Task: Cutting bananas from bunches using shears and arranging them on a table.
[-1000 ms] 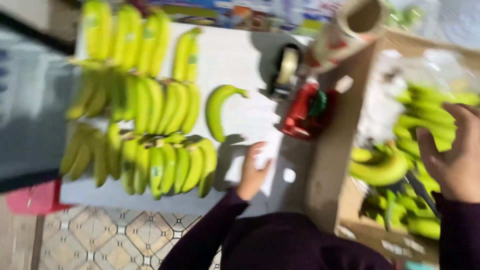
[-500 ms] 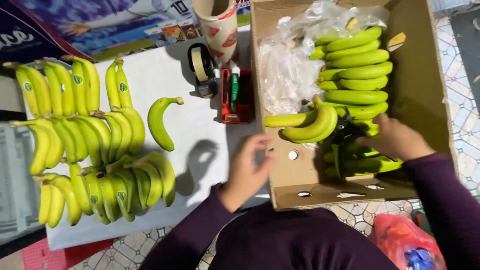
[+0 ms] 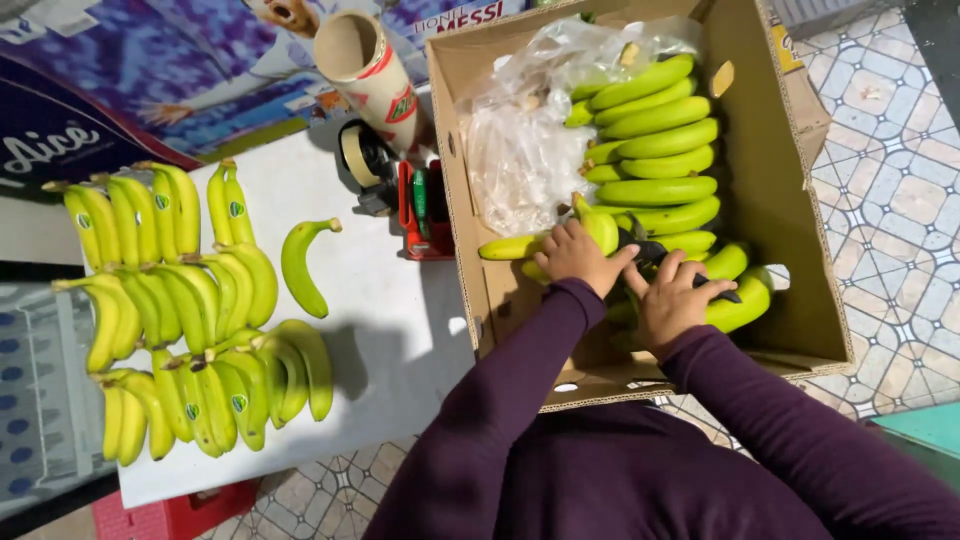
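Both my hands are inside a brown cardboard box (image 3: 800, 220) full of green-yellow bananas (image 3: 655, 150). My left hand (image 3: 575, 258) grips a bunch of bananas (image 3: 600, 228) near the box's middle. My right hand (image 3: 672, 300) closes on a dark-handled tool (image 3: 650, 250), apparently a knife, pressed against that bunch next to a large green banana (image 3: 745, 298). The blade is hidden among the fruit. Crumpled clear plastic (image 3: 520, 150) lines the box's left side.
A white table (image 3: 400, 330) to the left carries several banana bunches (image 3: 185, 310) and a single loose banana (image 3: 298, 265). A tape roll (image 3: 358, 160), a red tape dispenser (image 3: 420, 205) and a cardboard tube (image 3: 365, 70) stand at its far edge. Patterned floor tiles (image 3: 890, 200) lie on the right.
My left hand has moved from the table's edge into the box and taken hold of a bunch. My right hand has shifted left to meet it. The camera now looks more squarely at the box.
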